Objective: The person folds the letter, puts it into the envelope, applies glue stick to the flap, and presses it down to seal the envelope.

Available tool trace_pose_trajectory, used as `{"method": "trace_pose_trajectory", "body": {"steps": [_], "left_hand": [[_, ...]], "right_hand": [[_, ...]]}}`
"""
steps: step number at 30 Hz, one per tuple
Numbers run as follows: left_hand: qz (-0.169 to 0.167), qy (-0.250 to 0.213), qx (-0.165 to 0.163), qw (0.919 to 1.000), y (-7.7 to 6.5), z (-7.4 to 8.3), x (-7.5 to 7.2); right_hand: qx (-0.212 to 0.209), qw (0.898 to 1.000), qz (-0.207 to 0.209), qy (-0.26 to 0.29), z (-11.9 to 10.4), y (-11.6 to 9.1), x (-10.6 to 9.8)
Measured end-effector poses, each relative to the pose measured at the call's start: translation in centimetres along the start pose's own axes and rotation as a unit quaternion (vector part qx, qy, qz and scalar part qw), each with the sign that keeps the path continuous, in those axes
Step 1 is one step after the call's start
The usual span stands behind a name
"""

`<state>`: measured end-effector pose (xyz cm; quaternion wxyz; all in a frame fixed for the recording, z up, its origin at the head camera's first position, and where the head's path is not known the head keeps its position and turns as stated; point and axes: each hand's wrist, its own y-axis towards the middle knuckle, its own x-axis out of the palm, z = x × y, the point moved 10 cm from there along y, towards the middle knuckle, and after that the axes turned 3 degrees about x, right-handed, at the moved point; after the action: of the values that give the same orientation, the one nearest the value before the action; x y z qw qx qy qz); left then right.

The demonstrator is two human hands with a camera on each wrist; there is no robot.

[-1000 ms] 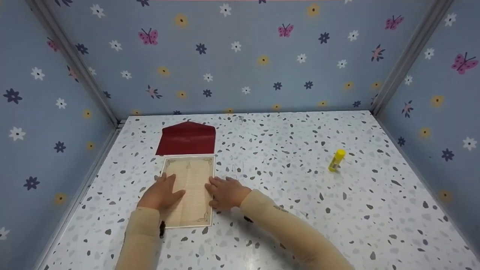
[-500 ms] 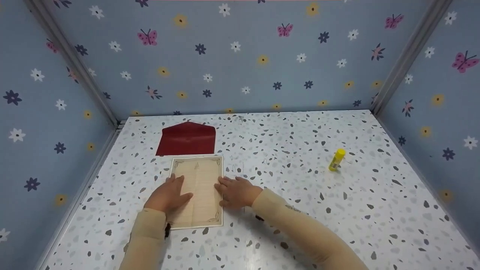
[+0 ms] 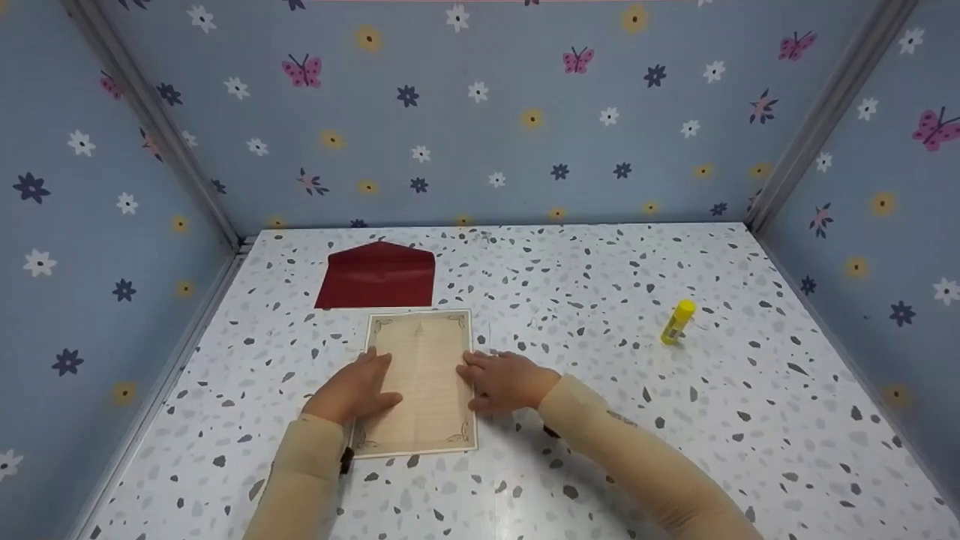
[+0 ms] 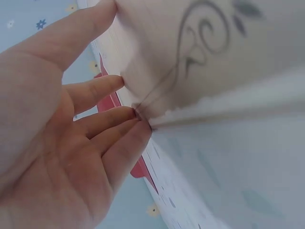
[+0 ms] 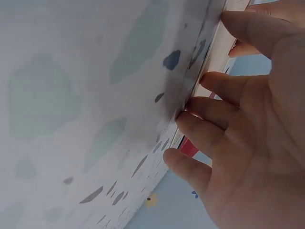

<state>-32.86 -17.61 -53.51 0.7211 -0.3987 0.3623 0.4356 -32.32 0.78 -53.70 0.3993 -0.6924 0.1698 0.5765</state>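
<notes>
A cream sheet of letter paper (image 3: 431,382) with a white border and scrollwork corners lies upright on the table, marked by a faint lengthwise crease. My left hand (image 3: 354,390) rests on its left side, thumb and fingers spread and fairly straight. On the right edge, my right hand (image 3: 510,381) presses with its fingertips. The left wrist view shows the left fingertips (image 4: 136,114) along the paper's edge near a printed scroll. In the right wrist view, the right fingertips (image 5: 183,114) touch down at the paper's border. Just beyond the paper's top edge lies a dark red envelope (image 3: 379,281), its pointed flap open.
A yellow glue stick (image 3: 678,322) lies on the right part of the speckled white table (image 3: 585,300). Blue panels (image 3: 480,120) printed with flowers and butterflies enclose the table at the back and both sides.
Both hands have slid the letter paper to the right across the table, keeping their places on its sides. The envelope and glue stick stay where they were.
</notes>
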Motion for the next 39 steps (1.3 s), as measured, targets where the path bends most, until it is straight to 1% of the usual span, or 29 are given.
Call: {"method": "trace_pose_trajectory", "body": {"steps": [6, 10, 13, 17, 21, 23, 28, 34, 39], "left_hand": [[-0.004, 0.011, -0.001, 0.9999, 0.5, 1.1, 0.4], [-0.006, 0.021, 0.024, 0.9995, 0.8, 2.3, 0.7], [-0.013, 0.022, 0.039, 0.9989, 0.9, 3.0, 0.9], [-0.025, 0.01, 0.044, 0.9987, 1.2, 3.5, 1.2], [-0.027, 0.002, 0.056, 0.9981, 1.8, 4.5, 1.4], [-0.024, 0.003, 0.064, 0.9976, 2.2, 5.3, 1.6], [-0.023, 0.018, 0.072, 0.997, 3.0, 6.9, 2.4], [-0.029, 0.025, 0.067, 0.997, 4.0, 8.1, 2.9], [-0.031, 0.03, 0.072, 0.9965, 4.7, 9.1, 3.2]], "right_hand": [[0.008, 1.0, 0.0, -0.009, 1.2, -0.8, 0.4], [0.012, 1.0, 0.001, -0.001, 1.9, -1.4, 0.5], [0.014, 1.0, 0.003, 0.008, 2.5, -1.9, 0.6], [0.018, 0.999, 0.007, 0.029, 3.5, -2.6, 0.7], [0.036, 0.998, 0.012, 0.058, 4.9, -3.2, 0.9], [0.05, 0.996, 0.013, 0.073, 5.7, -3.6, 1.0], [0.078, 0.992, 0.014, 0.095, 7.5, -4.4, 1.7], [0.101, 0.987, 0.01, 0.127, 9.6, -5.3, 2.1], [0.108, 0.983, 0.016, 0.147, 11.0, -6.3, 2.3]]}}
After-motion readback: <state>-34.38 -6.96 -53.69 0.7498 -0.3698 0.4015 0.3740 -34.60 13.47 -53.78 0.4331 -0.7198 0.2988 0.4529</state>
